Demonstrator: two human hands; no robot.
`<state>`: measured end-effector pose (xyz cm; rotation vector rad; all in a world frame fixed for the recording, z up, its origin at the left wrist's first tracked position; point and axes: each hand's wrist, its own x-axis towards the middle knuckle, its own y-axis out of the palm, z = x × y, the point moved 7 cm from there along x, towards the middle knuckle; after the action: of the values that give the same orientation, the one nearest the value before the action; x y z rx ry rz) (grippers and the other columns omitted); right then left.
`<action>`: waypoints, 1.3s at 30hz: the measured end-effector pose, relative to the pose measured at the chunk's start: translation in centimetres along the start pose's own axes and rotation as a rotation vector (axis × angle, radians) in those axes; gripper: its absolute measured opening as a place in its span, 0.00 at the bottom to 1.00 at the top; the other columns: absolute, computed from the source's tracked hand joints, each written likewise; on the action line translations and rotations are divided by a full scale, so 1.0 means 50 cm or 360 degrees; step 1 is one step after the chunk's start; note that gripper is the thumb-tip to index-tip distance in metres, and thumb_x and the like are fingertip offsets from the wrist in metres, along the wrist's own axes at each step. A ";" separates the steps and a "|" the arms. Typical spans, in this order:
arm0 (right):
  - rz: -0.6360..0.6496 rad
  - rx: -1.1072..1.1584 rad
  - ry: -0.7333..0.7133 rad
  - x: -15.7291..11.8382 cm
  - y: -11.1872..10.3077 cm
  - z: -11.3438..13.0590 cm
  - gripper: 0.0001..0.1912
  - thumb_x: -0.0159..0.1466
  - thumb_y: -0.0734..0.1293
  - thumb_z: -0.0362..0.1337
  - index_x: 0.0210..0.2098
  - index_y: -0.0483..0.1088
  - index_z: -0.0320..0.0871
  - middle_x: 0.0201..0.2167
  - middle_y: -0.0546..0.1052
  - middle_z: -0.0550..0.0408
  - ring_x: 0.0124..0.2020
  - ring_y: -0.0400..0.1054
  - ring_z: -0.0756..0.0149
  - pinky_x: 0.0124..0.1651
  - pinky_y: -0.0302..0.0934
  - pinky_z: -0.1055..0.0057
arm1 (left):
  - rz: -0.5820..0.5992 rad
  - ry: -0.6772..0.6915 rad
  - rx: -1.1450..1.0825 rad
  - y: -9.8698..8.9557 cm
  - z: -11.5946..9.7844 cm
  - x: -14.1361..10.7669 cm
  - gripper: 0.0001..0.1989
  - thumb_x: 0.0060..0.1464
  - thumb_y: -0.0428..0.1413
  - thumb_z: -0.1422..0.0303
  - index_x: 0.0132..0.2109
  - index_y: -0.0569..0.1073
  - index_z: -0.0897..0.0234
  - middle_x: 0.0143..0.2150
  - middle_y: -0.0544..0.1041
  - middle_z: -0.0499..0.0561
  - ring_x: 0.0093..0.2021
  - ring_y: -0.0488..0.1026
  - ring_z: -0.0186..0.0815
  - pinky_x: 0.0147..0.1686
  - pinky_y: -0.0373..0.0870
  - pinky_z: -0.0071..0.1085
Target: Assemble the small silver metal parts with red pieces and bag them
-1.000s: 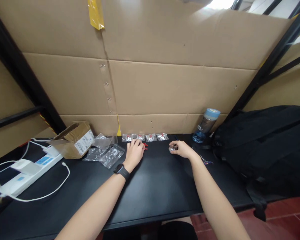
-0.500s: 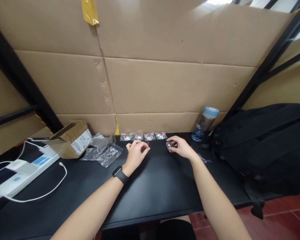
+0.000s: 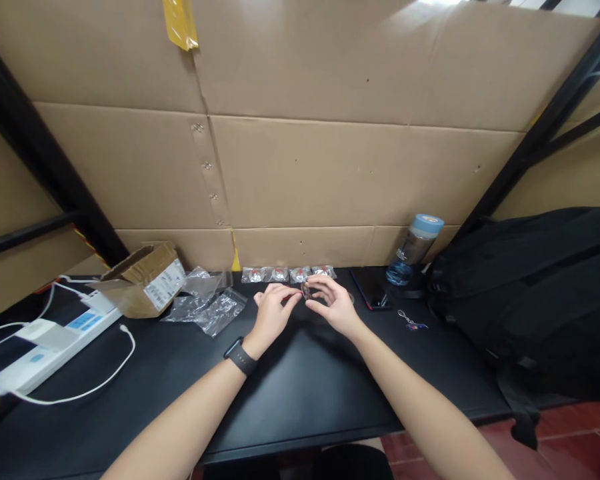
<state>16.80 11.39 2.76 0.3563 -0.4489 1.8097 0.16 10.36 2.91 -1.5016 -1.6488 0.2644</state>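
Pinching the shiny disc [image 3: 305, 291] by its rim, the right hand [image 3: 338, 309] held it beside the left hand [image 3: 272, 313], whose fingertips met, contents unclear; seemingly light, stiff and slippery, it suited an edge grip.

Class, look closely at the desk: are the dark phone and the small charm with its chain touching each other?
Apart. The head view shows bare black tabletop between the phone and the charm, chain included.

Four packets [image 3: 279, 274] sit in a row at centre. At left are one box [image 3: 143, 287] and one power strip [image 3: 35, 367]. At right are one bottle [image 3: 414, 251], phone [image 3: 373, 292], charm [image 3: 416, 327] and backpack [image 3: 540, 300]
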 end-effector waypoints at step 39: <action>-0.0003 0.0002 -0.0066 -0.005 0.013 0.009 0.22 0.57 0.77 0.40 0.49 0.72 0.48 0.55 0.73 0.49 0.54 0.71 0.59 0.54 0.68 0.64 | -0.0050 -0.0054 -0.0995 0.012 0.014 0.005 0.11 0.55 0.62 0.61 0.40 0.82 0.63 0.40 0.83 0.53 0.41 0.79 0.40 0.46 0.74 0.35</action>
<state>16.27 10.78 2.97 0.3958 -0.4763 1.8033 0.13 10.99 2.20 -1.9232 -1.8798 -0.2750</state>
